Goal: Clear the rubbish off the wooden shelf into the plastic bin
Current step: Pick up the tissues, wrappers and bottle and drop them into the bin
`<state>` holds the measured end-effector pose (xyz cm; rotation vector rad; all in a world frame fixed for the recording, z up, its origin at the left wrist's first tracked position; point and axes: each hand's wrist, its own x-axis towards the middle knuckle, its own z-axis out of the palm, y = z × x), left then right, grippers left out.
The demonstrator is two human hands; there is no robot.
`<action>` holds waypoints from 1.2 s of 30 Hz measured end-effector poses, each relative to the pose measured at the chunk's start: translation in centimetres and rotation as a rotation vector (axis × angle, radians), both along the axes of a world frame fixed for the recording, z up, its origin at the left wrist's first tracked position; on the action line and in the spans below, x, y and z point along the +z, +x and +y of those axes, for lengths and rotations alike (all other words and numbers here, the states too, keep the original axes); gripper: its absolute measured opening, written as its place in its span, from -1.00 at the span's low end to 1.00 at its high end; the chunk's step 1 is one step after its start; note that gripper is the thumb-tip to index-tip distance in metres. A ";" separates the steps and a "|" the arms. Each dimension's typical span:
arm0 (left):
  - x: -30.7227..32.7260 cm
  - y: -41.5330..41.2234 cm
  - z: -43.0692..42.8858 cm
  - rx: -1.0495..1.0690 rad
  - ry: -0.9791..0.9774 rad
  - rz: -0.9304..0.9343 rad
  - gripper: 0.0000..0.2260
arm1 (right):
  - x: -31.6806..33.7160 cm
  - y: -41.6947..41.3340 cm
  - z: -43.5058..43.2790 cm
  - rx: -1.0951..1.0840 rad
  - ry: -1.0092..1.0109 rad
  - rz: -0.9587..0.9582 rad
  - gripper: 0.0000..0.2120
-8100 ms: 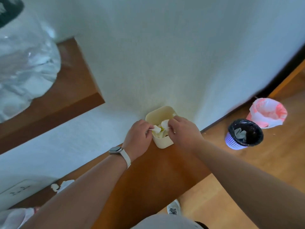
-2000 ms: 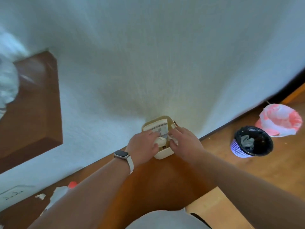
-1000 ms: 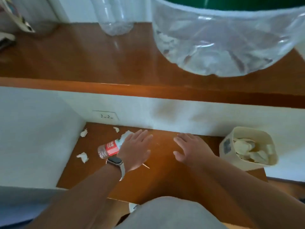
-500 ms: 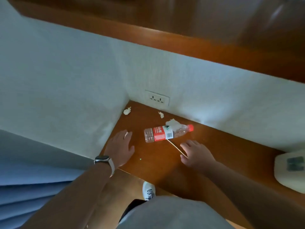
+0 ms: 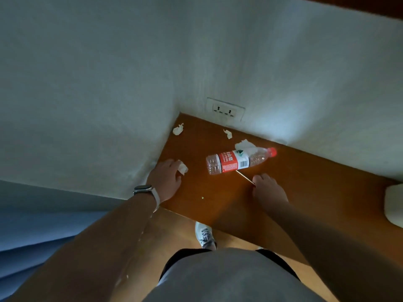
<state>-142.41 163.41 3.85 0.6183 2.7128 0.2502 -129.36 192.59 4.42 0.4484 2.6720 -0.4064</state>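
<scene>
The wooden shelf (image 5: 305, 182) runs into a wall corner and holds litter. A clear plastic bottle (image 5: 236, 162) with a red label and red cap lies on its side. My left hand (image 5: 166, 179) is near the corner, its fingertips closed on a crumpled white tissue (image 5: 182, 167). My right hand (image 5: 268, 189) rests on the shelf below the bottle, its fingertips pinched on the near end of a thin wooden stick (image 5: 244, 176) that reaches under the bottle. The cream plastic bin (image 5: 393, 205) shows only partly at the right edge.
More tissue scraps lie in the corner (image 5: 178, 129), below the wall socket (image 5: 227, 134) and behind the bottle (image 5: 245, 146). The wall socket (image 5: 225, 109) sits just above the shelf. Another wooden shelf overhangs at top right. My shoe (image 5: 205, 235) stands on the floor below.
Both hands left the bin and moved left along the shelf to the litter. In the last half second the left hand's fingers closed on the tissue and the right hand's on the stick's end.
</scene>
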 end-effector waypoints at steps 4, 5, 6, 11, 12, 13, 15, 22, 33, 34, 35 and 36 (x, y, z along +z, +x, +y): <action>-0.7 0.0 0.1 -0.025 0.027 0.055 -0.70 | -0.4 0.1 -0.4 0.004 0.031 -0.045 -0.85; -0.8 0.1 0.2 -0.029 0.044 0.068 -0.72 | -0.4 0.0 -0.4 0.001 0.028 -0.057 -0.87; -0.9 0.2 0.2 -0.038 0.055 0.081 -0.75 | -0.4 0.0 -0.4 -0.002 0.025 -0.068 -0.89; -1.2 0.9 0.9 -0.067 0.063 0.089 -0.87 | -0.5 0.7 -0.3 0.009 -0.002 -0.103 -0.97; -1.2 1.2 1.1 -0.068 0.069 0.088 -0.86 | -0.5 0.9 -0.3 0.008 -0.010 -0.104 -0.97; -1.3 1.5 1.3 -0.071 0.076 0.088 -0.87 | -0.4 1.2 -0.2 0.008 -0.016 -0.101 -0.97; -1.1 2.4 1.9 -0.083 0.094 0.086 -0.88 | -0.2 1.9 0.0 0.008 -0.023 -0.094 -0.92; 0.5 5.4 6.3 -0.095 0.193 0.053 -0.90 | 2.5 4.0 2.2 -0.032 -0.052 0.002 -0.92; 6.1 8.9 18.4 -0.255 0.374 0.123 -0.86 | 8.7 9.2 11.2 -0.287 -0.072 0.237 -0.94; 6.9 9.3 19.8 -0.268 0.394 0.128 -0.88 | 9.3 9.8 12.2 -0.313 -0.071 0.254 -0.95; 7.5 9.7 21.2 -0.291 0.412 0.136 -0.90 | 9.9 10.4 13.2 -0.338 -0.070 0.277 -0.95; 8.1 10.1 22.7 -0.319 0.425 0.149 -0.91 | 10.4 11.1 14.2 -0.365 -0.070 0.301 -0.94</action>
